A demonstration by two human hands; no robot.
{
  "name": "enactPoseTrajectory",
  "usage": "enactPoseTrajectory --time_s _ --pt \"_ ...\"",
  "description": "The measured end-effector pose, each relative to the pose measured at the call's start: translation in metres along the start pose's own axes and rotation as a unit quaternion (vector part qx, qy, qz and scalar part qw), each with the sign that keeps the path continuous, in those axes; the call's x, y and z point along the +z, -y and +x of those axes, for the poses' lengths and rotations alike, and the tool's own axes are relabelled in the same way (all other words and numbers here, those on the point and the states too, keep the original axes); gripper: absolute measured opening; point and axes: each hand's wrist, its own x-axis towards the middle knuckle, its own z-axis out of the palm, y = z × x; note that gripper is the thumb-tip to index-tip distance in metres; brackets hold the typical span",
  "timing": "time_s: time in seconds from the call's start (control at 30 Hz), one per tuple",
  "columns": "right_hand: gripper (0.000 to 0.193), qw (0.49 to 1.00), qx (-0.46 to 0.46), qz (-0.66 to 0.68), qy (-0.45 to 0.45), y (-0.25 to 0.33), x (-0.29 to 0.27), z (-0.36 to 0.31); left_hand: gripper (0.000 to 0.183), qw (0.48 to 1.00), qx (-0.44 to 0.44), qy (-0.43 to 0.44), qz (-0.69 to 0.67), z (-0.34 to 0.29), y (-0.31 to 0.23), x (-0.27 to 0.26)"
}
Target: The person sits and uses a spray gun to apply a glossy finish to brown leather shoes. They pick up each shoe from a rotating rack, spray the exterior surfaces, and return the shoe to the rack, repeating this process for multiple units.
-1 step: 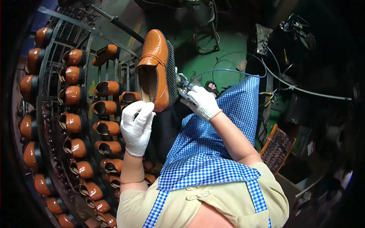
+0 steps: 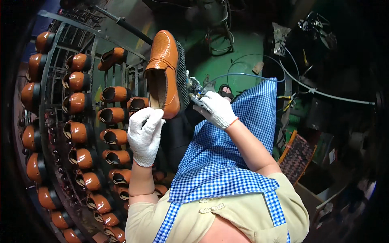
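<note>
A shiny orange-brown loafer (image 2: 165, 56) with a dark, ridged sole is held up in front of me, toe pointing away. My left hand (image 2: 145, 135), in a white knit glove, pinches the loafer's back rim at the heel. Just right of the sole, my gloved right hand (image 2: 214, 108) is closed around a small metal spray gun (image 2: 195, 88), its nozzle end toward the sole. Part of the gun is hidden by my fingers. A thin blue air hose (image 2: 239, 74) runs off to the right from near the gun.
On my left stands a metal rack (image 2: 50, 77) with rows of similar orange-brown shoes (image 2: 83, 158). A stool (image 2: 221, 42) is on the green floor (image 2: 245, 50) ahead. To the right are a pale hose (image 2: 340, 96), a woven-seat piece with an orange frame (image 2: 298, 158) and dark clutter.
</note>
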Motion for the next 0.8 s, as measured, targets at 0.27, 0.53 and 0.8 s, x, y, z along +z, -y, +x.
enactPoseTrajectory --time_s 0.27,0.53,0.8 --pt "0.027 0.969 0.060 0.229 -0.068 0.017 -0.058 -0.011 0.055 1.000 -0.011 -0.012 -0.007 0.001 0.000 -0.002" --pt "0.021 0.968 -0.003 0.244 -0.065 0.028 -0.051 0.004 0.052 1.000 -0.005 0.008 0.017 -0.004 0.006 -0.004" --pt "0.018 0.966 0.020 0.256 -0.041 0.034 -0.049 0.008 0.053 0.998 0.028 0.027 0.045 0.008 0.005 -0.012"
